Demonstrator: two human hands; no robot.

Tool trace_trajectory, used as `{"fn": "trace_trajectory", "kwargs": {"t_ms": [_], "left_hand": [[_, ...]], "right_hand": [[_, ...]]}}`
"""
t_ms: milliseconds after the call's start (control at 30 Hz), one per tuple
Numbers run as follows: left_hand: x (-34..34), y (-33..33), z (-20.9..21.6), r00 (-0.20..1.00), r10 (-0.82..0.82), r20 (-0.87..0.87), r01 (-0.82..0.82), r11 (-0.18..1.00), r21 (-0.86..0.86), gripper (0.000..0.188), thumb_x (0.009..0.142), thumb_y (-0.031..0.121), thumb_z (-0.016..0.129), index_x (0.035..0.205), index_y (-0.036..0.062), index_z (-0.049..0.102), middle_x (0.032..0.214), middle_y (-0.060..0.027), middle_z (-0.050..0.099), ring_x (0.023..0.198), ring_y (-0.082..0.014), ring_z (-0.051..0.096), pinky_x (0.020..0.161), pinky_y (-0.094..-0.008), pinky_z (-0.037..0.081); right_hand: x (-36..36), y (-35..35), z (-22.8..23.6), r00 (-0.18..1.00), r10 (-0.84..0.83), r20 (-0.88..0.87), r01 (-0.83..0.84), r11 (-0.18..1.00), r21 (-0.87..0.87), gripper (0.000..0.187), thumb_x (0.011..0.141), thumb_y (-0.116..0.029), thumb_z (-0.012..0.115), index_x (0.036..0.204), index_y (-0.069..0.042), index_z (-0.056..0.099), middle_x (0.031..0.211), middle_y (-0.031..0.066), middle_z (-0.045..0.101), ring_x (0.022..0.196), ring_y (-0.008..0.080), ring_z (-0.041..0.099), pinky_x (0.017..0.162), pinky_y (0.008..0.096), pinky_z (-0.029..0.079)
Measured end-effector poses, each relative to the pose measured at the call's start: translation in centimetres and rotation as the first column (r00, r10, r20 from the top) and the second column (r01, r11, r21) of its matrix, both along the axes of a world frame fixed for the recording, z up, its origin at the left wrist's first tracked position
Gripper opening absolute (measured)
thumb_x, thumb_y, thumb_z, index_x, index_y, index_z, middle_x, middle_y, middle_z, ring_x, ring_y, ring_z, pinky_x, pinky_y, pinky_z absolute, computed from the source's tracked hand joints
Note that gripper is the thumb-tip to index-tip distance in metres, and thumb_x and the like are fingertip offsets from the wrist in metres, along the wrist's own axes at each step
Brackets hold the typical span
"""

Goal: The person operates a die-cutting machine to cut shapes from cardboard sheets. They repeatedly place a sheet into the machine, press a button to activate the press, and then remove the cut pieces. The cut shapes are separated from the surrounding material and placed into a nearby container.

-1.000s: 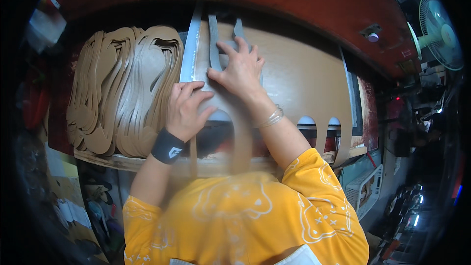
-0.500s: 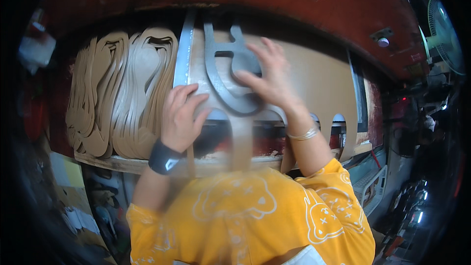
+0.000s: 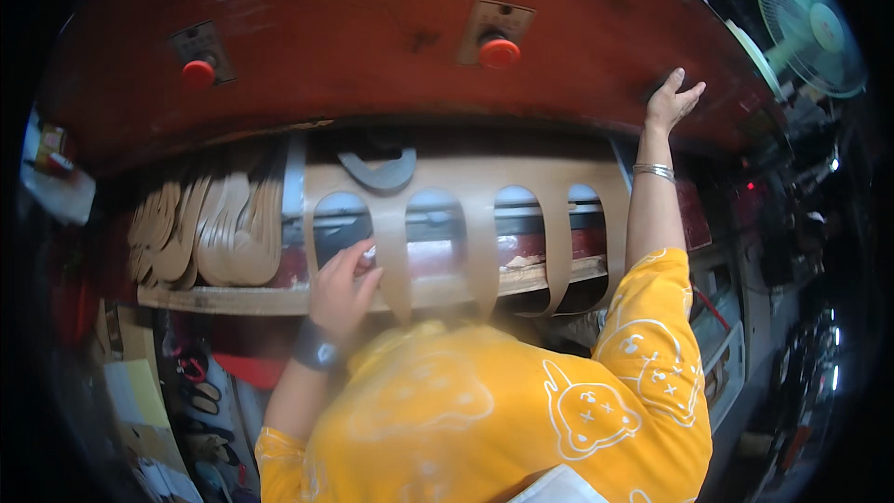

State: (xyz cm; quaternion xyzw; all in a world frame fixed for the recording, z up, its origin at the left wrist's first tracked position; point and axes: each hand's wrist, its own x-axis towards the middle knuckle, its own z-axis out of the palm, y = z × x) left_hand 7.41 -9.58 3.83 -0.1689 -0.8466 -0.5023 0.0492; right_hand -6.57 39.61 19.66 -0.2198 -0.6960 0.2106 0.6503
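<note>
My left hand (image 3: pixel 343 287), with a dark wristband, pinches the near edge of a tan sheet (image 3: pixel 480 242) between two of its several sole-shaped cut-outs. The sheet lies on the bed of a cutting press and hangs over the wooden front ledge (image 3: pixel 242 298). A grey metal cutting die (image 3: pixel 377 170) rests on the sheet's far side, under the press head. My right hand (image 3: pixel 672 98), with a bracelet on its wrist, is raised with fingers spread against the lower edge of the red press head (image 3: pixel 372 47) and holds nothing.
Stacks of cut tan sole shapes (image 3: pixel 200 233) stand on the bed to the left. Two red buttons (image 3: pixel 499 52) (image 3: pixel 198 72) sit on the press head. A green fan (image 3: pixel 805 19) is at the upper right. Clutter lies on the floor at the lower left (image 3: pixel 186 391).
Both hands were on the die over the sheet. Now my right hand has risen to the press head, my left hand has dropped to the sheet's near edge, and the view has tilted up.
</note>
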Motion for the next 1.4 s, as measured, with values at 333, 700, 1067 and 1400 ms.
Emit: {"fn": "trace_trajectory", "kwargs": {"t_ms": [333,700,1067,1400], "left_hand": [[0.4,0.4,-0.7,0.990,0.110,-0.091,-0.125,0.975,-0.184,0.039,0.083,0.024,0.062,0.120,0.0152,0.054,0.075,-0.0104,0.065,0.071,-0.0323,0.063,0.063,-0.0424,0.050],[0.6,0.7,-1.1,0.972,0.154,-0.179,-0.197,0.946,-0.256,0.019,0.085,0.026,0.060,0.091,0.0092,0.066,0.073,-0.0148,0.064,0.071,-0.0339,0.061,0.064,-0.0428,0.049],[0.3,1.1,-0.8,0.981,0.103,-0.164,-0.148,0.946,-0.288,0.022,0.084,0.027,0.057,0.076,0.0075,0.064,0.072,-0.0196,0.061,0.071,-0.0386,0.059,0.064,-0.0480,0.047],[-2.7,1.5,0.8,0.994,-0.030,0.102,0.061,0.945,-0.321,0.027,0.082,0.028,0.063,0.067,0.0061,0.064,0.058,-0.0144,0.058,0.055,-0.0334,0.059,0.051,-0.0409,0.045]], "right_hand": [[13.5,-6.3,-9.1,0.819,0.573,-0.038,-0.546,0.757,-0.360,0.067,0.095,-0.031,0.051,0.142,0.003,0.020,0.141,0.0186,0.029,0.128,0.0256,0.035,0.107,0.0359,0.028],[21.6,-18.2,-12.7,0.194,0.220,0.956,-0.783,0.622,0.015,0.027,0.076,-0.022,0.066,0.099,-0.009,0.064,0.093,0.0108,0.061,0.093,0.0276,0.055,0.084,0.0440,0.036],[20.5,-17.9,-9.8,-0.076,0.221,0.972,-0.754,0.625,-0.201,0.032,0.080,-0.027,0.064,0.102,-0.004,0.065,0.091,0.0160,0.064,0.089,0.0331,0.060,0.081,0.0432,0.044],[1.1,-27.8,-8.2,0.048,0.460,0.887,-0.829,0.514,-0.222,0.087,0.067,-0.048,0.074,0.137,-0.011,0.038,0.142,0.0255,0.028,0.128,0.0470,0.029,0.102,0.0544,0.029]]}}
